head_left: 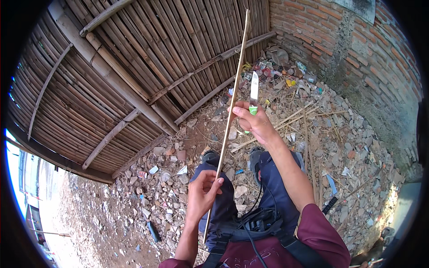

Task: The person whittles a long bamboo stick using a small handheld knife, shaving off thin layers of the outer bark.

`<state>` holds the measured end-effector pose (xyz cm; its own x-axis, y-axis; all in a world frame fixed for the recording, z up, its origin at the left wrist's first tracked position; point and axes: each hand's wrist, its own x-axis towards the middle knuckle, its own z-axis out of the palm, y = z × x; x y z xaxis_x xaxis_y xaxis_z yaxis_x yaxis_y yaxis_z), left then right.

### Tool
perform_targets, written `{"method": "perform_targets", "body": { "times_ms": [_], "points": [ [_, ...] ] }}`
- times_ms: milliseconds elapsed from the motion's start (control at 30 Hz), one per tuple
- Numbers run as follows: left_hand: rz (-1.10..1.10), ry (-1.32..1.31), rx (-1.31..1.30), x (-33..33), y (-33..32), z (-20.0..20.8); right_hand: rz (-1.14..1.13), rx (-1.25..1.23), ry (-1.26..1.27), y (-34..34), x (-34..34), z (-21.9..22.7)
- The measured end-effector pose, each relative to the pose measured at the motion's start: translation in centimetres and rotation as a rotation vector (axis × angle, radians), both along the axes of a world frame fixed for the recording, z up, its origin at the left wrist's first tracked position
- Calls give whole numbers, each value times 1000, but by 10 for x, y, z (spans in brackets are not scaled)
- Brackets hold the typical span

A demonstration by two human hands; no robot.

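Note:
A long, thin bamboo strip (226,139) runs slantwise in front of me, its far end up against the view of the bamboo wall and its near end beside my lap. My left hand (201,193) pinches it near my left knee, between thumb and fingers. My right hand (254,123) is closed on a knife (254,87) with a green and white handle. The blade points up and away from me, a little right of the strip. Thumb and forefinger of that hand also touch the strip from the right side.
A bamboo-slat wall (134,58) leans along the left, and a brick wall (321,35) closes the right. Rubble and litter (174,178) cover the ground. Several cut bamboo strips (286,123) lie right of my legs. A black-handled object (330,205) lies near my right elbow.

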<state>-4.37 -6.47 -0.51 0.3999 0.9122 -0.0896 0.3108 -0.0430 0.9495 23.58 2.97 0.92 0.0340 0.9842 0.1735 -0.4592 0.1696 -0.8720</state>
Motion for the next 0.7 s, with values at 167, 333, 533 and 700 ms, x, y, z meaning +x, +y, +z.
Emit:
{"method": "perform_targets", "body": {
  "times_ms": [167,333,533,700],
  "points": [
    [18,-189,-70,6,0,-3,-87,27,-95,-2,6,4],
    [32,-183,-75,14,2,14,-504,377,-762,-8,-3,-12],
    [88,-219,-105,17,0,18,-589,441,-1198,-25,-38,-22],
    [69,-224,-101,20,-4,31,-677,509,-1180,-25,-44,-25]
  ]
}}
